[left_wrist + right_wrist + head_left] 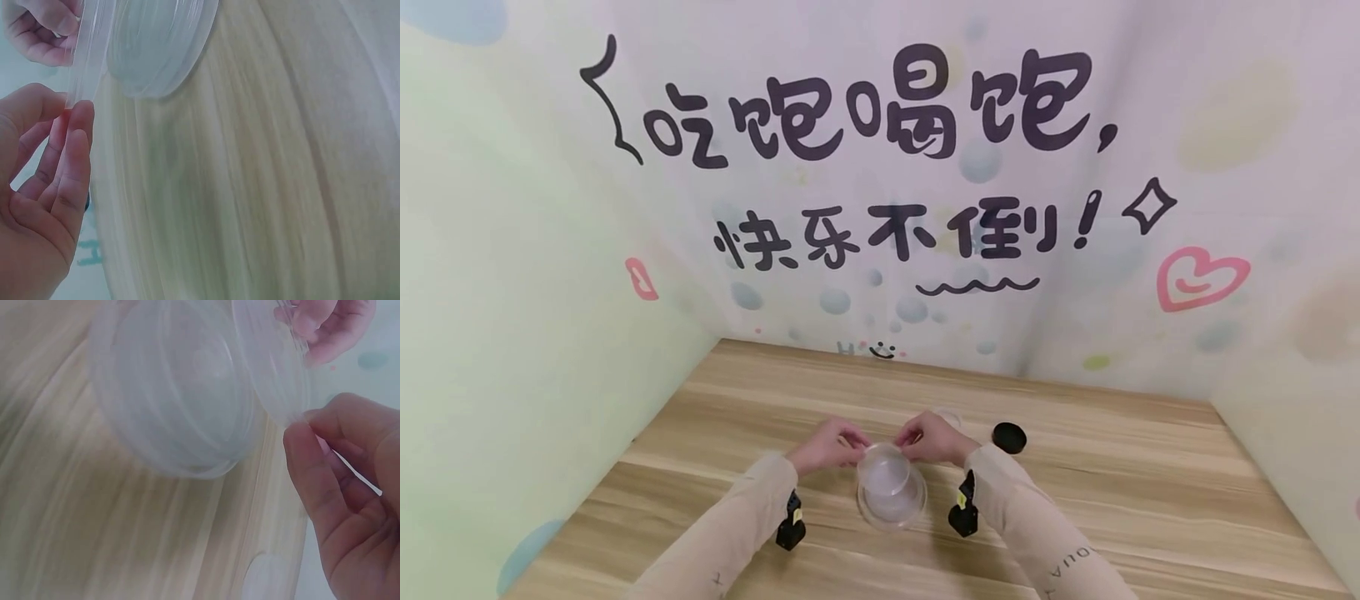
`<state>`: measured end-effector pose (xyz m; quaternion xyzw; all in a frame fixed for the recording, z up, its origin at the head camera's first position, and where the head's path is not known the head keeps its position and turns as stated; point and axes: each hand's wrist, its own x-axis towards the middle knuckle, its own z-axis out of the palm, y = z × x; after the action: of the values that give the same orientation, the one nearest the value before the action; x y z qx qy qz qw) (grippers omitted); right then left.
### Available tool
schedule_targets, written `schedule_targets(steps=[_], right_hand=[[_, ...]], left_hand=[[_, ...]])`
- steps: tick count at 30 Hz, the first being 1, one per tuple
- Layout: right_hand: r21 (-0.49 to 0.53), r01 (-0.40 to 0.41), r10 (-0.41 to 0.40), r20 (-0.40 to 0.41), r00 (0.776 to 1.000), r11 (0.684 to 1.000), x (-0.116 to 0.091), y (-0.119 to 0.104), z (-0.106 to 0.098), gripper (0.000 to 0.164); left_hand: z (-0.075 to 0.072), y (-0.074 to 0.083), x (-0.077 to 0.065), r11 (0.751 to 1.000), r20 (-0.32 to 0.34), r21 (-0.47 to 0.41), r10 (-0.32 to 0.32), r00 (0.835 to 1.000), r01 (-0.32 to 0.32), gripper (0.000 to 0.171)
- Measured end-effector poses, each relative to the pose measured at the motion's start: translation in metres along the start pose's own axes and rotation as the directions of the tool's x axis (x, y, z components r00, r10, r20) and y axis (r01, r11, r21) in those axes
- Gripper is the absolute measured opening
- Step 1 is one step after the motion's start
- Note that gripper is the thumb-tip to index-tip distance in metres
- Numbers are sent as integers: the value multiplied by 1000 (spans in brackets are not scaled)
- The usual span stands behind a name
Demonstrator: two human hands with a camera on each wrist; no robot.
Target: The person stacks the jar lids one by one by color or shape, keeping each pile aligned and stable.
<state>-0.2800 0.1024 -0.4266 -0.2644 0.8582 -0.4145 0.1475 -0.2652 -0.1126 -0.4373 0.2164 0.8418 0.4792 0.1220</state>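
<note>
My left hand [830, 444] pinches the left edge of a clear round plastic lid [883, 467] between thumb and fingertips. Opposite it, my right hand [934, 437] pinches the right edge the same way. The lid is held tilted in the air, and its thin ridged rim [90, 56] shows edge-on in the left wrist view. Below and nearer my body stands a clear round plastic container [892, 518], partly hidden behind the lid in the head view. In the right wrist view this container [181, 394] appears beside the lid [275, 369], slightly blurred; its contents I cannot tell.
A black round disc [1009, 437], like a cap, lies right of my right hand. Another clear round piece [949, 415] lies behind that hand, partly covered. Printed cloth walls [880, 317] border the wooden table [760, 383] at the back and sides.
</note>
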Motion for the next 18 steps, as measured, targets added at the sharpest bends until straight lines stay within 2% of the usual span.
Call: schedule_targets(steps=[7, 13, 18], right_hand=[[50, -32, 31, 12, 999, 998, -13, 9, 0, 14], [38, -53, 52, 26, 998, 998, -19, 13, 4, 12], [42, -42, 42, 0, 999, 998, -20, 14, 2, 13]], left_hand=[[11, 1, 2, 996, 26, 68, 60, 998, -61, 16], [20, 1, -2, 997, 24, 62, 36, 999, -37, 16], [21, -1, 1, 999, 13, 45, 18, 1000, -19, 16]])
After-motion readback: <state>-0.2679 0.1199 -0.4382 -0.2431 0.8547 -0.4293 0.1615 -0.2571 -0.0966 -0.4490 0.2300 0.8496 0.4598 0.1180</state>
